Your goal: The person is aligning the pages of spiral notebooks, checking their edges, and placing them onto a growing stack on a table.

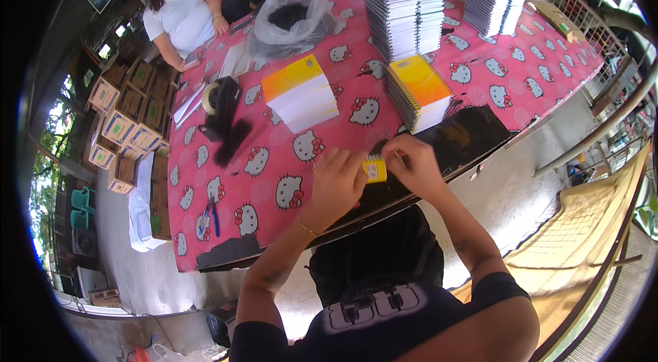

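Note:
At the near edge of the table, my left hand (339, 180) is closed on a small yellow notebook (375, 170), whose yellow cover faces up. Against the notebook's right end, my right hand (413, 163) has its fingers pinched together; what lies between them is too small to make out. Beyond my right hand stands a stack of spiral-bound notebooks (419, 81) with yellow-orange covers. Further left is a pile of yellow-orange covered pads (301, 98) with white page edges and no visible spiral. A bundle of thin black strands (234, 143) lies left of that pile.
A tape dispenser (214, 98) and blue-handled pliers (216, 220) lie at the left. A clear bag (295, 19) holds black material. Tall notebook stacks (394, 9) rise at the back. Cartons (127, 115) stand left of the pink table (274, 163). Two people are across it.

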`<state>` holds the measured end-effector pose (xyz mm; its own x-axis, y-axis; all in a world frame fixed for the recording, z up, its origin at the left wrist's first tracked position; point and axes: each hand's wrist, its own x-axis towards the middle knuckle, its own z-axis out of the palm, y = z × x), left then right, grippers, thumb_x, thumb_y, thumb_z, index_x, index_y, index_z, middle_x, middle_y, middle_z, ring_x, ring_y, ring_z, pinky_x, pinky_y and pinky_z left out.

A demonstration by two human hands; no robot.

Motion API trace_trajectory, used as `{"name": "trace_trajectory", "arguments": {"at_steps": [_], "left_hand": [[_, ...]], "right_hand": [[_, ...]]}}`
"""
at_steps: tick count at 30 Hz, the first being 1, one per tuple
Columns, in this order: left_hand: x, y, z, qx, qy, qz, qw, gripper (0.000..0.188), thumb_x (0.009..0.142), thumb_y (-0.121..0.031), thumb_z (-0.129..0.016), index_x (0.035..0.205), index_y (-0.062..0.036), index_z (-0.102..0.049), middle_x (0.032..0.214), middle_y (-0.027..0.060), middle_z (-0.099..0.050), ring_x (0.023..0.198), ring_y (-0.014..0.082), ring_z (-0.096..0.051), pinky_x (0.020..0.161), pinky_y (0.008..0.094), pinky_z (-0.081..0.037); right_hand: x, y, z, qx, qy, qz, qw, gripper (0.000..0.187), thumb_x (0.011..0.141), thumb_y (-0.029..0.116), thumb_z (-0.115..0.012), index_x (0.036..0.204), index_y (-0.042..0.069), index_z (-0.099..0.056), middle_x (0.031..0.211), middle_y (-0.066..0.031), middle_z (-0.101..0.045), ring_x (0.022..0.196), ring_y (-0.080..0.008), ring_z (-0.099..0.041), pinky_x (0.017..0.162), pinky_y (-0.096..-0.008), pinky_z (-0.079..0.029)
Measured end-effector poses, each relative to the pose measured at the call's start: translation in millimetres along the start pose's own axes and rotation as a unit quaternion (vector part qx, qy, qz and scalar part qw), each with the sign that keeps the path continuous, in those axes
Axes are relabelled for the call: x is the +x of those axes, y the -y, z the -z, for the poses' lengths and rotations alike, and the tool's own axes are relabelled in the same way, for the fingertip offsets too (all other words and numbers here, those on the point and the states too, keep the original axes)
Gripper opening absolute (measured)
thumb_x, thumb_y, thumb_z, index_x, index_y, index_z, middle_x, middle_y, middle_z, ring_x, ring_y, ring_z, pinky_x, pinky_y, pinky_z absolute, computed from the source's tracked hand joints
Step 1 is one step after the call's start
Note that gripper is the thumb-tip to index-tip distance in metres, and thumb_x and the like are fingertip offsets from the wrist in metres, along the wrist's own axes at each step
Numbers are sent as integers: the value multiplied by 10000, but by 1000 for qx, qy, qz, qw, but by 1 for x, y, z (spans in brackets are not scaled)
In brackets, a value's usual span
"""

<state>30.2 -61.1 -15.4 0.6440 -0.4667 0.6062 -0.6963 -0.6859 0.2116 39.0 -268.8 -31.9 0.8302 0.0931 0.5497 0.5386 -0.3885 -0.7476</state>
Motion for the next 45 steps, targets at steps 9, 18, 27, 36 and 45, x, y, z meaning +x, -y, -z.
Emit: {"name": "trace_trajectory", "arguments": {"at_steps": [9,18,27,36,45], "left_hand": [[149,30,-59,-155,-127,-160,967,234,876,29,-636,1104,-17,-662,1142,150,-687,1103,335,-651,956,433,-509],[142,44,-102,-243,-12,-132,961,228,893,71,-591,1097,-5,-656,1220,180,-675,1259,335,-606,1028,417,-518],[119,79,-13,31,-183,-90,978,221,881,-80,-687,1091,-12,-687,1219,174,-661,1090,352,-647,877,427,-554],[67,116,44,147,-104,-3,984,191,861,-77,-670,1045,-27,-668,996,122,-672,919,310,-643,813,427,-507],[-35,13,-18,-59,-86,110,988,398,995,-187,-603,1340,7,-565,1283,170,-596,1242,263,-555,1071,394,-391]], "right_hand": [[50,-79,115,-35,-32,-83,995,580,882,114,-768,1395,-36,-543,1288,-189,-656,1172,-244,-618,1012,-378,-483],[55,-91,114,94,16,-116,989,578,915,49,-729,1433,-64,-499,1244,-146,-682,1082,-116,-601,958,-290,-503],[23,-51,129,-106,-164,3,981,520,878,120,-766,1345,-26,-588,1289,-188,-646,1165,-277,-617,1028,-373,-455],[17,11,48,14,-110,71,991,338,883,60,-734,1204,-9,-656,1142,-163,-676,1084,-283,-653,975,-367,-483],[-31,-47,-57,243,82,-148,955,470,872,28,-768,1298,37,-570,1068,-55,-688,992,-131,-637,870,-260,-492]]}}
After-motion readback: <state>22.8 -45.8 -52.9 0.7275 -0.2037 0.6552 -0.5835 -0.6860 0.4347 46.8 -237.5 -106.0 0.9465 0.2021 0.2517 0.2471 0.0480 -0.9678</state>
